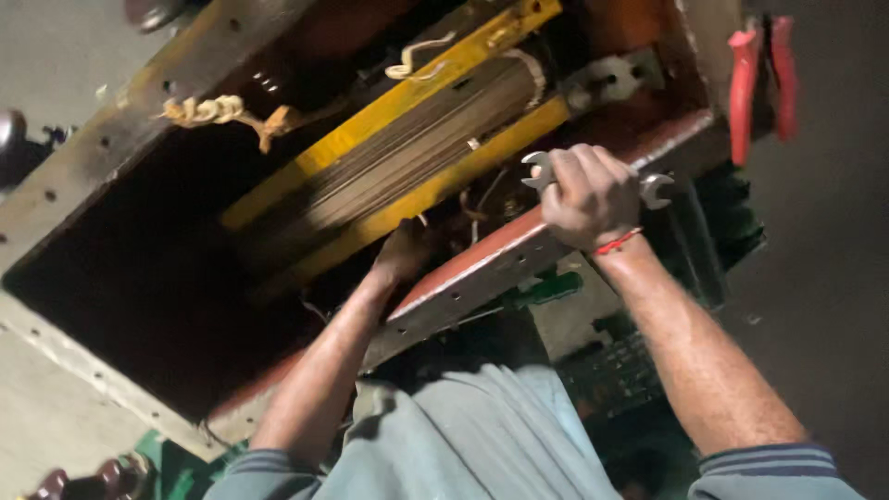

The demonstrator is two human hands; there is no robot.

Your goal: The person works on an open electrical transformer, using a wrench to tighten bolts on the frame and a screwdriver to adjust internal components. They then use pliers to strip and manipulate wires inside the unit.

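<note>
Your right hand is gripping a double-ended spanner on the metal tank's rim. Your left hand is reaching inside toward the yellow-framed core; its fingers I cannot tell. Red pliers are lying beside the tank.

Dim grey concrete floor — patchy warm light, deep shadow at right, red-handled pliers

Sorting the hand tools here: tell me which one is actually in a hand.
The double-ended open spanner, gripped by the right hand on the red rim. The red-handled pliers and green-handled screwdriver lie untouched.
</note>
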